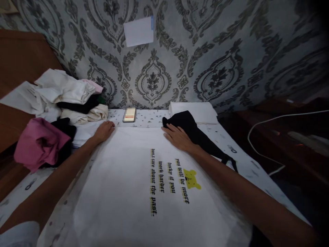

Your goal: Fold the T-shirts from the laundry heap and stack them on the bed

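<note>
At the left a brown wooden panel (23,55) rises beside the white table (154,118), whose surface carries small scattered prints, and a heap of crumpled white clothes (64,85) leans up by it, with pink, black and green cloth showing among the white. In front of the heap, nearer the camera, lies a bunched pink garment (42,144) against dark cloth. Behind everything stretches a wall (177,79) covered in grey damask pattern, with a pale sheet (138,32) on it, blue along one edge. The left hand (104,131) rests flat near the far left corner of a white shirt (123,178), just beside the clothes, its fingers loosely extended and gripping nothing visible. The shirt lies spread between the forearms and runs toward the camera, its dark lettering and yellow bear print turned sideways. Beyond its far edge sits a small blurred box (129,114). The right hand (178,137) lies palm down on the far right part of the shirt, fingers slightly spread, touching or just beside a black garment (190,127) that trails off to the right. Behind that is a folded white cloth (194,112). Farther right, a white cable (253,127) curves over a dark reddish surface (290,137).
</note>
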`<state>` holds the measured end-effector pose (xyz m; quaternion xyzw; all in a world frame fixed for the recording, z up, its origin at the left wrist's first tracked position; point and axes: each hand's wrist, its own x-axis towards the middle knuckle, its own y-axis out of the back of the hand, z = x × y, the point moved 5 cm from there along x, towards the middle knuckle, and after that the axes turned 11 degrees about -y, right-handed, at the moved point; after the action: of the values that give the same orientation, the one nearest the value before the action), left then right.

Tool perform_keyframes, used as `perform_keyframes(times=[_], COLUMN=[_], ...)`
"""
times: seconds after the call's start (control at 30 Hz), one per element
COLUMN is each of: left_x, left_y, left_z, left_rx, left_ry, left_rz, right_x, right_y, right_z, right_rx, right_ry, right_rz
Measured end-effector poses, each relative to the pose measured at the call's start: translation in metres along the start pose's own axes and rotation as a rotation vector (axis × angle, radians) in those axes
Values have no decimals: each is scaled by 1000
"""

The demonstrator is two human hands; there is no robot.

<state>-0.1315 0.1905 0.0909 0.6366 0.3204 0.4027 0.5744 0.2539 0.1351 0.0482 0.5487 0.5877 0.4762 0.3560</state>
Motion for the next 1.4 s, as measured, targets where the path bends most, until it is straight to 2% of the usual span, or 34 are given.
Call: perform_keyframes(times=[0.1,0.17,0.23,0.27,0.33,0.4,0.43,0.47,0.53,0.63,0.7,0.73,0.8,0.87,0.93,1.0,1.07,1.13,1.23,1.4], left_x=[1,0,-2,-4,-9,-13,-13,-13,-12,-19,-28,-32,-39,-47,-59,-80,-105,-127,-150,-180], left_y=[8,12,10,5,-11,-25,-31,-35,-37,-27,-19,-16,-11,-10,-10,-10,-8,-3,4,13], left_z=[5,22,60,84,138,170,173,166,130,61,32,26,32,61,104,145,169,171,154,134], left_rx=[39,88,84,48,-87,-163,-178,-176,-134,-51,-27,-20,-16,-46,-117,-175,-178,-149,-112,-105], left_ry=[50,72,1,-81,-354,-482,-473,-418,-237,-23,54,88,123,63,-100,-297,-421,-462,-509,-652], left_rz=[3,41,66,60,-11,-70,-103,-130,-164,-156,-155,-154,-124,-76,-63,-100,-131,-139,-161,-163], right_x=[2,3,2,2,2,2,2,2,2,2,0,-4,-16,-36,-64,-97,-133,-170,-227,-314], right_y=[-2,-3,-3,-3,-2,-3,-3,-3,-2,1,5,7,10,8,3,-3,-7,-9,-7,12], right_z=[-1,-3,-4,-4,-4,-4,-4,-4,-4,-5,-10,-13,-25,-42,-65,-91,-116,-138,-165,-200], right_rx=[-52,-92,-123,-134,-145,-150,-153,-156,-156,-143,-134,-131,-123,-106,-85,-60,-30,4,77,282], right_ry=[-30,-31,-34,-35,-31,-25,-24,-25,-23,-13,-10,-17,-39,-52,-34,13,70,139,252,326], right_rz=[-5,-15,-21,-22,-20,-18,-19,-20,-17,-6,14,30,62,59,26,-3,-15,-32,-72,-160])
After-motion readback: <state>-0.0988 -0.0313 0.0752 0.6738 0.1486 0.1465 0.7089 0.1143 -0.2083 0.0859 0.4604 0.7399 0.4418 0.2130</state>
